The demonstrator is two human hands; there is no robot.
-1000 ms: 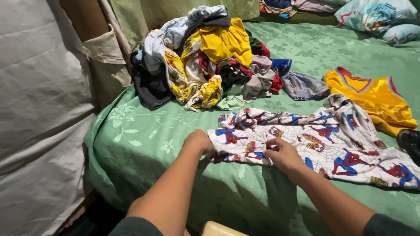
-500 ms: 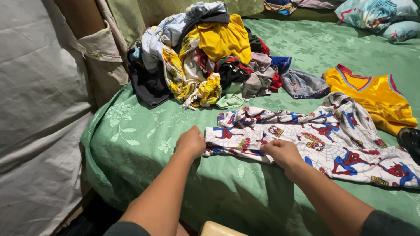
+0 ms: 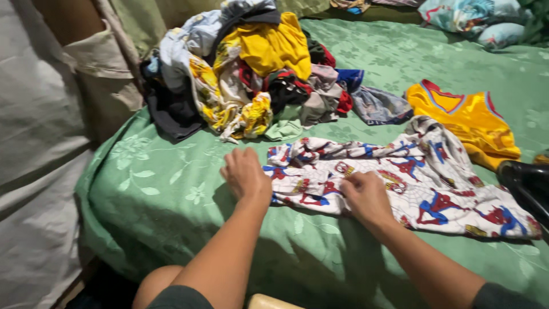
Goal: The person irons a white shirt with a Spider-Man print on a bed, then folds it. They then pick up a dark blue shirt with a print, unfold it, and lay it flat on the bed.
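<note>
A white printed garment (image 3: 400, 183) with red and blue cartoon figures lies spread on the green bedsheet (image 3: 171, 194). My left hand (image 3: 245, 171) grips its left end with fingers curled. My right hand (image 3: 366, 197) pinches the cloth's near edge a little to the right. Both forearms reach in from the bottom of the view.
A heap of mixed clothes (image 3: 251, 74), with yellow, dark and patterned pieces, sits at the back left of the bed. A yellow jersey (image 3: 466, 117) lies to the right. A dark object (image 3: 529, 183) is at the right edge. Pillows (image 3: 474, 17) lie far back. A pale curtain (image 3: 40, 143) hangs left.
Both hands have shifted the garment's left end slightly away from me and to the left. The camera view has swung, so everything sits further left in the frame.
</note>
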